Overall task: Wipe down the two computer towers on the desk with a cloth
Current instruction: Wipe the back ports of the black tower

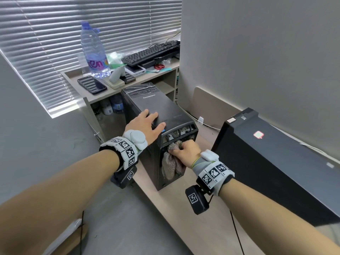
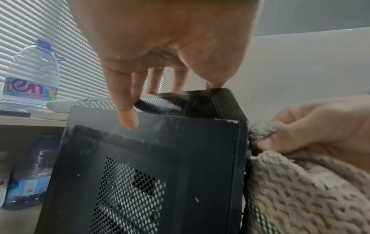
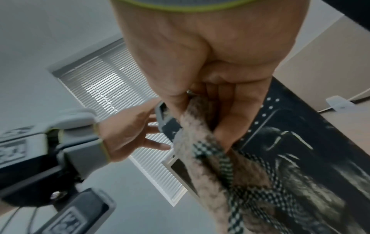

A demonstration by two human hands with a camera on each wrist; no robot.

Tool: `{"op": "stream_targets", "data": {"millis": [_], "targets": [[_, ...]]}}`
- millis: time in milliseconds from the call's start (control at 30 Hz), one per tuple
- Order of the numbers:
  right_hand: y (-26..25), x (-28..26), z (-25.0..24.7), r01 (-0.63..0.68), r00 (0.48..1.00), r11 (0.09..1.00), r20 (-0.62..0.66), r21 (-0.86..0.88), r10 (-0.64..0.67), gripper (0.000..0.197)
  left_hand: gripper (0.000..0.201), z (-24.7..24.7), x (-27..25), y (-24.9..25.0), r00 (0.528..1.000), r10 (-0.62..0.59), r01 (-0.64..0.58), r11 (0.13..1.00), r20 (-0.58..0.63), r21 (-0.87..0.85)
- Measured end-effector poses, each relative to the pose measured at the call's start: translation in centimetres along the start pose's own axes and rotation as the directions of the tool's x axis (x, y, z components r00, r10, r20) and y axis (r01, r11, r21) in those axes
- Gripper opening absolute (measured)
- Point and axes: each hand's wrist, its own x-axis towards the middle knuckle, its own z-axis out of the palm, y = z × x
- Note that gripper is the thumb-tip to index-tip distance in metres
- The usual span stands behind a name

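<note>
On desk edge nearest, right hand (image 1: 185,152) clamped bunched cloth (image 1: 172,165) against upright tower (image 1: 158,115) rear panel; left hand (image 1: 145,124) lay flat, fingers spread, steadying top; better short firm strokes, avoiding vents; second tower (image 1: 272,159) beyond, lying flat.

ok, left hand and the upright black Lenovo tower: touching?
Touching. In the left wrist view the left hand has its thumb tip planted on the top corner of the upright black Lenovo tower; the head view shows the fingers spread flat on top.

An office corner — slatted window blinds (image 1: 73,34), a keyboard (image 1: 150,52) on a low shelf unit (image 1: 128,83), two black computer towers (image 1: 156,115) on a pale table (image 1: 184,208) — plain grey walls.
</note>
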Motion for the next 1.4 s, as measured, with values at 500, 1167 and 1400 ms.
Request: {"op": "stream_targets", "data": {"millis": [500, 1167, 1400], "targets": [[-2.0, 0.0, 1.3, 0.088, 0.996, 0.995, 0.016, -0.048, -0.087, 0.048, 0.06, 0.2, 0.0, -0.4, 1.0, 0.004, -0.004, 1.0, -0.009, -0.008], [-0.3, 0.5, -0.4, 0.013, 0.999, 0.998, 0.041, -0.057, -0.011, 0.043, 0.06, 0.7, 0.2, -0.7, 1.0, -0.007, 0.006, 0.999, -0.014, -0.048], [3.3, 1.6, -3.2, -0.24, 0.964, 0.96, -0.079, 0.142, 0.253, 0.025, 0.057, 1.7, 0.4, -0.9, 0.995, 0.019, -0.029, 0.995, -0.098, -0.094]]}}
